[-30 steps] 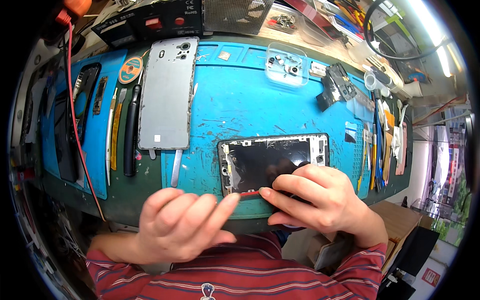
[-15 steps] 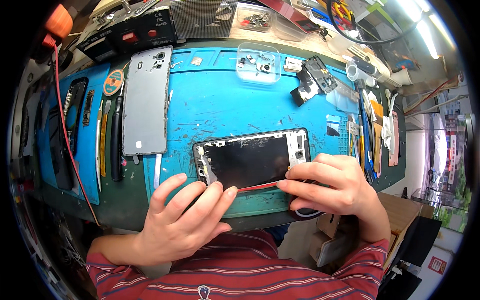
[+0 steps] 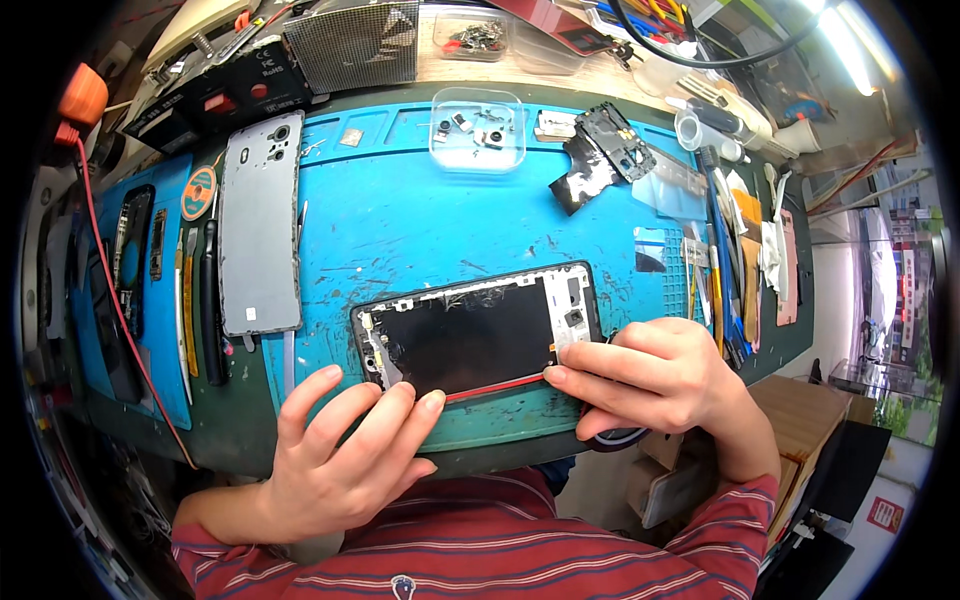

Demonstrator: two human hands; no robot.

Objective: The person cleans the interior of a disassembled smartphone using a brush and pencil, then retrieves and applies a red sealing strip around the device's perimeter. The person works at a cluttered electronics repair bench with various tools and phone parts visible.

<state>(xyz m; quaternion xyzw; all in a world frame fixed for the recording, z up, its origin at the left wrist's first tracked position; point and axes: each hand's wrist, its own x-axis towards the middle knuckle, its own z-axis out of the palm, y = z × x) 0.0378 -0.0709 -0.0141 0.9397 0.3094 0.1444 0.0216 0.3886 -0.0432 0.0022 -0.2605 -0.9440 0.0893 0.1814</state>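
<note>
An opened phone frame [image 3: 470, 335] with a black inner panel and pale ends lies at the near edge of the blue mat. Along its near long side runs a thin red strip [image 3: 490, 389]. My left hand [image 3: 350, 450] has its fingers spread, with fingertips touching the frame's near left corner and the strip's left end. My right hand [image 3: 660, 375] is closed at the near right corner, its fingertips pinching the strip's right end against the frame edge. The fingers hide that corner.
A grey phone back cover [image 3: 262, 230] lies at left, beside tweezers and picks. Towards the back are a clear box [image 3: 477, 130] of small parts and a black phone part [image 3: 612, 145]. Several tools [image 3: 725, 250] line the right side. A red cable [image 3: 110, 260] crosses the left.
The whole view has shifted, so the bench things appear farther left. Both hands keep about the same places on the phone frame, and the red strip still lies along its near side.
</note>
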